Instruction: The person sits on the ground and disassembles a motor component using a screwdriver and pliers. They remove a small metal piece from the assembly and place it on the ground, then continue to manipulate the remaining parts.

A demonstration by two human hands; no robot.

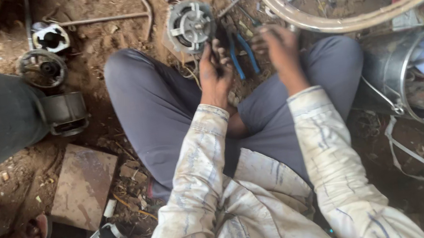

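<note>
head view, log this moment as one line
left hand: touching round grey metal motor | right hand: blurred, grip unclear | blue-handled pliers: on ground between hands

Single head view, looking steeply down, close above lap

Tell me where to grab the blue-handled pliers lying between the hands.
Probably take the blue-handled pliers by the two handles, coming from the person's side. The handles point back toward the lap and lie bare between the left hand and right hand; the jaw end lies toward the motor among other tools.
</note>
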